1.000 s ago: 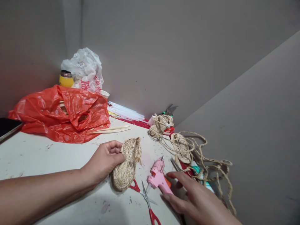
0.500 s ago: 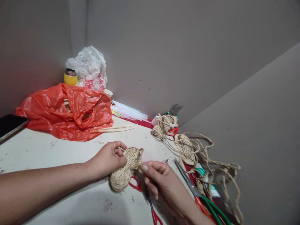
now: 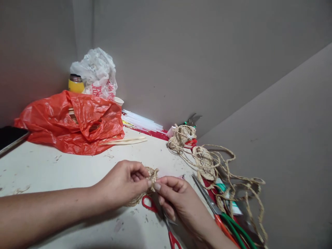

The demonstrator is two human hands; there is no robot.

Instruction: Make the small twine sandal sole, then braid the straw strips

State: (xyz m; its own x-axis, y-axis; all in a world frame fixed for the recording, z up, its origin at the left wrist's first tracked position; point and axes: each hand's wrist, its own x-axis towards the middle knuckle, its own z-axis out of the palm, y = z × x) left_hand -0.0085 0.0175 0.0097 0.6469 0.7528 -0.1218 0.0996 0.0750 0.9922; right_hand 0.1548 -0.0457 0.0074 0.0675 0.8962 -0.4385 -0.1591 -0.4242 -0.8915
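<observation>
A small, rounded woven straw piece [image 3: 153, 172] is between my two hands, over the white table. My left hand [image 3: 120, 181] covers much of it, thumb and forefinger pinched at its right edge. Against that same edge, the thumb and forefinger of my right hand [image 3: 181, 199] are closed on a short strand of straw. The fingertips of both hands almost touch, and what lies between them is mostly hidden. Beneath my right hand are red-handled scissors [image 3: 153, 208], partly covered by its fingers.
Large shears [image 3: 228, 221] with green and orange handles lie at the right beside tangled straw cord [image 3: 204, 162]. Behind are a red plastic bag [image 3: 52, 121], white sticks [image 3: 142, 121], a yellow bottle [image 3: 76, 85] and a white bag [image 3: 95, 65]. A phone [image 3: 11, 136] rests at left.
My left hand has shifted right across the woven straw piece, from its left side to the edge by my right fingertips, covering more of it. My right hand has barely moved.
</observation>
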